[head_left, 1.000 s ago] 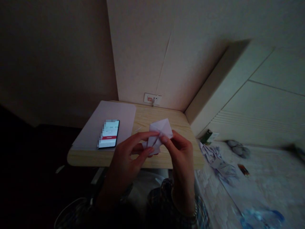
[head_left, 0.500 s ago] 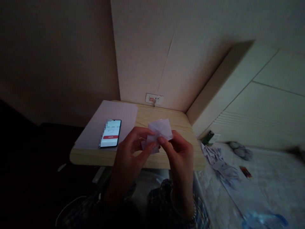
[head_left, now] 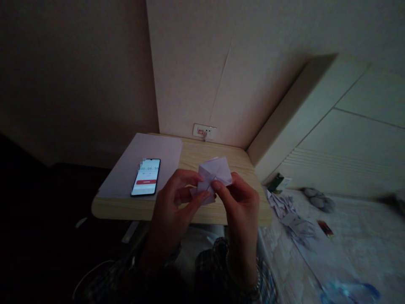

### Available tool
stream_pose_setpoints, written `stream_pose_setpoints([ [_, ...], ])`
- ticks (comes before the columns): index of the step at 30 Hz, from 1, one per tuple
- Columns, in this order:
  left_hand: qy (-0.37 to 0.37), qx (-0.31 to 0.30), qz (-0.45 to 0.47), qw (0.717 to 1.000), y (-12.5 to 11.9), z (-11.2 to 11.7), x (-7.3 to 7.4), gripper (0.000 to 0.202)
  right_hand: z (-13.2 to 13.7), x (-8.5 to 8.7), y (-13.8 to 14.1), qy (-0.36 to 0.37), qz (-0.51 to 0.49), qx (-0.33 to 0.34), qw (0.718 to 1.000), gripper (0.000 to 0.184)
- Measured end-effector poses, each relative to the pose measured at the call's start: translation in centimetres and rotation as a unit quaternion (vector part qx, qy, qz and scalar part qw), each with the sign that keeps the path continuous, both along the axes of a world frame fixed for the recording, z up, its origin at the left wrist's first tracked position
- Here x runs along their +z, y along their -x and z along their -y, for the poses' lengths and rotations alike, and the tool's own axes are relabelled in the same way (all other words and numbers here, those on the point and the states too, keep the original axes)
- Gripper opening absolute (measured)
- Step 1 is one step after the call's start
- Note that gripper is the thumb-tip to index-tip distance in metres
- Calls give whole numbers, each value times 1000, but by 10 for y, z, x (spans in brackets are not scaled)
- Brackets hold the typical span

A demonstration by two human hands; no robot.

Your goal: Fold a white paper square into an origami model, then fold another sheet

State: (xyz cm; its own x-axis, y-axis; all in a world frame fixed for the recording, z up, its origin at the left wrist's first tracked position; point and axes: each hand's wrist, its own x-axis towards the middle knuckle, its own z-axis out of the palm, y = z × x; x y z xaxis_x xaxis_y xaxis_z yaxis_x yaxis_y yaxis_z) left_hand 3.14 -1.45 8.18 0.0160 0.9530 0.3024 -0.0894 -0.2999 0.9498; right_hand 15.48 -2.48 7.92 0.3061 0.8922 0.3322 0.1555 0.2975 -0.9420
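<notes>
A small piece of folded white paper [head_left: 218, 168] with several flaps is held up over the front part of the wooden table [head_left: 202, 154]. My left hand [head_left: 177, 200] pinches its left and lower side between thumb and fingers. On the right side my right hand [head_left: 238, 202] grips it too, the thumb pressed on its front near the centre folds. The fingers behind the paper are partly hidden. To the left of my hands a phone [head_left: 146, 177] with a lit timer screen lies on a stack of white paper sheets [head_left: 160, 145].
Behind the table a wall socket [head_left: 204, 131] has a plug in it. To the right is a bed [head_left: 357, 219] with a pile of folded papers [head_left: 292, 217], a grey bundle [head_left: 319, 199], a small red packet [head_left: 325, 228] and a dark green box [head_left: 276, 182]. A white cable [head_left: 90, 272] runs at lower left.
Both hands and the folded paper have shifted slightly to the right. The paper's folds now show more openly toward me, and my grip on it continues.
</notes>
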Motion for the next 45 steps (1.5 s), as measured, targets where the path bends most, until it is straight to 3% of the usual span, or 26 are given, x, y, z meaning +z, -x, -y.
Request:
stream_pose_setpoints([
  [5, 11, 3, -25, 1000, 1, -1, -1, 16, 0, -1, 0, 19, 8, -4, 1000, 20],
  [11, 15, -14, -38, 999, 4, -2, 1, 14, 1, 1, -5, 29, 15, 38, 999, 15],
  [21, -6, -61, -77, 995, 6, 1, -1, 19, 1, 3, -5, 3, 3, 7, 1000, 20],
  [25, 14, -58, -31, 998, 5, 2, 0, 24, 2, 4, -5, 5, 13, -6, 1000, 20],
  [32, 104, -52, 86, 990, 2, -3, 0, 52, 4, 4, -1, -28, 39, 16, 999, 20],
  [37, 107, -66, 73, 989, 6, -11, -7, 27, 3, 7, -1, -49, 74, 29, 996, 18],
  [43, 124, -54, 61, 989, 9, -17, -17, 40, 3, 11, -5, -60, 120, 31, 990, 21],
  [45, 131, -72, 39, 988, 9, -18, -16, 36, 3, 12, -5, -60, 137, 29, 988, 23],
])
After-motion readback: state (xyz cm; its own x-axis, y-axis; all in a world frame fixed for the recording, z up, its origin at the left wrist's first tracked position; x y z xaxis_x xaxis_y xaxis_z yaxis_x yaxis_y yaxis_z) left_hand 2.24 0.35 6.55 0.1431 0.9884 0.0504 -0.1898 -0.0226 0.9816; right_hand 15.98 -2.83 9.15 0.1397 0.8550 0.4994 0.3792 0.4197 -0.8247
